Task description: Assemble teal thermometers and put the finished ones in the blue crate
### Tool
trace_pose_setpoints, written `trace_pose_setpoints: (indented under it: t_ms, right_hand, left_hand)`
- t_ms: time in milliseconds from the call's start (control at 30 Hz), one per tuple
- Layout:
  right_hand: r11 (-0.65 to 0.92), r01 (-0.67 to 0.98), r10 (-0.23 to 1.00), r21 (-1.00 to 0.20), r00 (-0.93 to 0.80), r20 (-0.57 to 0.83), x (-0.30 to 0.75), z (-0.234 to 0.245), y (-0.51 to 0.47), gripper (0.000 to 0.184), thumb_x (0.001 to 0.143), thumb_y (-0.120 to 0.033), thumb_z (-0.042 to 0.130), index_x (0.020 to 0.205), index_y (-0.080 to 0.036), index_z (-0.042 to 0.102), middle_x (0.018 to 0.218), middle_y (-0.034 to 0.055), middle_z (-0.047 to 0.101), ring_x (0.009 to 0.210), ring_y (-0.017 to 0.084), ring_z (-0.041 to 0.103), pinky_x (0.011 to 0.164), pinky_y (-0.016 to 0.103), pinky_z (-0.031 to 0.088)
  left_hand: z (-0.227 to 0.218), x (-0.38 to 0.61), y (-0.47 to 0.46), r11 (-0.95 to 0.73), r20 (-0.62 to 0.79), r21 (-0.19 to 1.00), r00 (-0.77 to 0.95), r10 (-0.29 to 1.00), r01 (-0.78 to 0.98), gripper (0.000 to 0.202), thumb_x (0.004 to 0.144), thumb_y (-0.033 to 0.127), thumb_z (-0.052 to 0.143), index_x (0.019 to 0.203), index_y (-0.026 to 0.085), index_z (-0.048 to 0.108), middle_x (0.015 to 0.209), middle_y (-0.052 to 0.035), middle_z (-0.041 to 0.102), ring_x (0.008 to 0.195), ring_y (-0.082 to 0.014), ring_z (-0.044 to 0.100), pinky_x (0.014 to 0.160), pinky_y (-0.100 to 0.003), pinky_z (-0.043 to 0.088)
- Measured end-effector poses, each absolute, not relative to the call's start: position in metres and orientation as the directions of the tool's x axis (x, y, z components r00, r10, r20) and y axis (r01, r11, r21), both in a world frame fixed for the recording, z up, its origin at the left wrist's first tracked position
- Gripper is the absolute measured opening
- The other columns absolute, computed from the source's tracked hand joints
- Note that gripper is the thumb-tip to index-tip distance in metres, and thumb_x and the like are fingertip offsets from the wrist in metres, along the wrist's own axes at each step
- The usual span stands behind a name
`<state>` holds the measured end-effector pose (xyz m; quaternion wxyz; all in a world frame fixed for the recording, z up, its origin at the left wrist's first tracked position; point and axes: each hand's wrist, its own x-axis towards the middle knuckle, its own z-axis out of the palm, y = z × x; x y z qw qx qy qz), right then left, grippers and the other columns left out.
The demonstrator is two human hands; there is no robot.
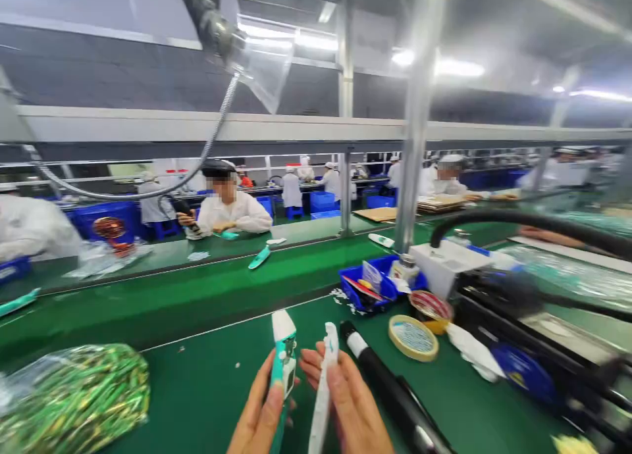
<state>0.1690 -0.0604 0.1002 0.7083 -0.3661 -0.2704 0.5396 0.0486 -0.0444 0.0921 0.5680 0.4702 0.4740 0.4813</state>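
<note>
Near the bottom centre, my left hand (259, 411) is closed around a teal-and-white handheld device housing (283, 332), with parts of its inside showing. My right hand (360, 408) grips a long white plastic shell (322, 395) between thumb and fingers. Both pieces stand roughly upright, side by side and apart, above the green bench (197, 388). Just right of my right hand lies a black cylindrical tool (382, 375) with a white band. What the rest of the left hand's fingers touch behind the housing is partly hidden.
A clear bag of green circuit boards (83, 398) lies at left. Right of centre are a blue parts bin (363, 302), a tape roll (392, 345) and blurred black equipment (513, 309). Across the green conveyor (168, 296), which carries a teal device (259, 258), sits a co-worker (237, 210).
</note>
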Motion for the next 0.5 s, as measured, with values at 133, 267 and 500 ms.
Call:
trace_pose_setpoints:
  t_ms: [133,267,500]
  right_hand:
    - [0.142,-0.289,0.989,-0.947,0.088,0.121,0.136,0.103,-0.04,0.046,0.071,-0.06,0.059,0.095,-0.021,0.062,0.087,0.0043,0.068,0.08,0.02,0.06,0.07,0.027,0.044]
    - [0.182,-0.174,0.981,-0.968,-0.031,0.19,0.128,0.102,-0.032,0.045,0.078,-0.057,0.052,0.1,-0.019,0.059,0.083,0.0043,0.066,0.074,0.019,0.057,0.07,0.028,0.042]
    - [0.196,-0.06,0.976,-0.979,-0.088,0.201,0.125,0.093,-0.02,0.044,0.079,-0.057,0.048,0.103,-0.021,0.057,0.081,0.0034,0.065,0.07,0.018,0.058,0.07,0.028,0.043]
  left_hand:
    - [0.098,0.037,-0.044,-0.026,0.027,0.999,0.05,0.998,-0.02,0.059,0.081,0.055,0.046,0.13,0.022,0.041,0.129,-0.0046,0.052,0.125,-0.0228,0.039,0.102,-0.032,0.035]
    - [0.095,0.026,-0.041,-0.029,0.029,1.0,0.037,0.999,0.0,0.06,0.083,0.055,0.043,0.132,0.021,0.038,0.136,-0.0043,0.044,0.13,-0.0218,0.03,0.106,-0.032,0.028]
    - [0.085,0.015,-0.033,-0.038,0.033,0.997,0.067,0.997,0.074,0.053,0.087,0.049,0.035,0.133,0.023,0.038,0.143,-0.0027,0.033,0.133,-0.0222,0.024,0.107,-0.036,0.025]
